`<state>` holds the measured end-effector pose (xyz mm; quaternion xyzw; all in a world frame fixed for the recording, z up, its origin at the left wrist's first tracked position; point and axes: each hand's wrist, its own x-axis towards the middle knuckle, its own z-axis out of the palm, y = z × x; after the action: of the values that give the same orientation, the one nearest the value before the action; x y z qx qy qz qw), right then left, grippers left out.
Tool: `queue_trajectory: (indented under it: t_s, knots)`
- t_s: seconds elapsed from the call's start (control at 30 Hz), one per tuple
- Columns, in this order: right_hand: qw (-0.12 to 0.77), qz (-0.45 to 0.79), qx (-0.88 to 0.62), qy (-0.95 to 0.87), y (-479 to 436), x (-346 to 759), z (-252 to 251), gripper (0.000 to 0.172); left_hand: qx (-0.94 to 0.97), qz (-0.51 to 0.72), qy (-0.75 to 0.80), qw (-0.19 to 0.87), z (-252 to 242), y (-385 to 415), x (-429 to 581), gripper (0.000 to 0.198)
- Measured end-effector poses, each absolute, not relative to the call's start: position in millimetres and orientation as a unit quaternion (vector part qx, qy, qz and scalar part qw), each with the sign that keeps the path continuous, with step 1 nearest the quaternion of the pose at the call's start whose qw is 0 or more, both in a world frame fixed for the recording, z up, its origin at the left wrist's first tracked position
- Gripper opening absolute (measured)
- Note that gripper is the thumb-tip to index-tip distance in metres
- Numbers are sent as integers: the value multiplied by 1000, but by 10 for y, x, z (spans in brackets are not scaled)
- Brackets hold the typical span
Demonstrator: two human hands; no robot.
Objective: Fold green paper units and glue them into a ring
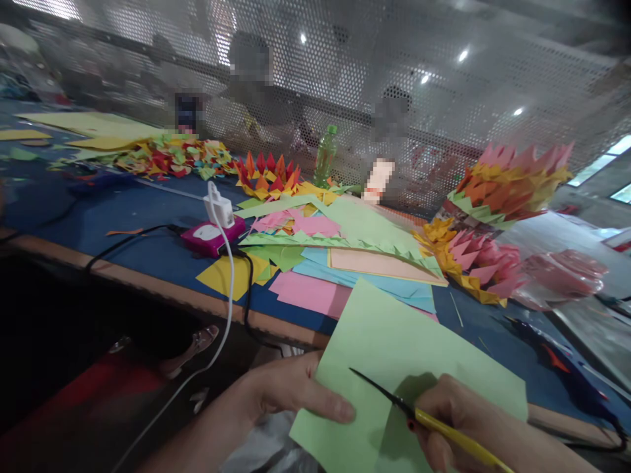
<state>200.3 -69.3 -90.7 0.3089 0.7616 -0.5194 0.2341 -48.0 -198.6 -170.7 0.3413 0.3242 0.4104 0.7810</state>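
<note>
A sheet of light green paper [428, 341] is tilted over the table's front edge. Gripping its left side is my left hand [300, 391], thumb flat on top and the other fingers hidden underneath. My right hand [444, 414] is closed around yellow-handled scissors [377, 387], whose dark pointed blade lies over the sheet, aimed toward my left thumb. Whether the blade touches the paper, I cannot tell. Just beyond the sheet are stacked pink [315, 295] and blue papers [365, 279].
A purple power adapter [211, 236] with a white charger and cables sits left. Folded-paper crowns [269, 174], scraps [182, 157] and a green bottle [325, 157] stand along the back. A blue glue gun [557, 361] lies right, near a layered paper ornament [507, 184].
</note>
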Motion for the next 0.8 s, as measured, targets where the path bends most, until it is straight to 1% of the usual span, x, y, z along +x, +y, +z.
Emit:
queue_trajectory:
  t_s: [0.17, 0.33, 0.5, 0.63, 0.73, 0.8]
  knots:
    - [171, -492, 254, 815, -702, 2016, -872, 48, 326, 417, 328, 782, -1700, -1993, -476, 48]
    - [139, -474, 214, 843, -697, 2042, -881, 56, 326, 404, 327, 790, -1681, -1993, -449, 50]
    - [129, -473, 202, 848, -712, 2018, -890, 56, 339, 395, 305, 797, -1690, -1979, -435, 58]
    - [138, -478, 195, 845, -720, 1994, -872, 54, 343, 393, 314, 793, -1715, -1975, -444, 54]
    - [156, -473, 231, 836, -729, 1992, -866, 48, 344, 394, 314, 792, -1719, -1980, -447, 53]
    - [183, -471, 266, 821, -743, 1991, -863, 41, 346, 395, 314, 791, -1713, -1982, -445, 53]
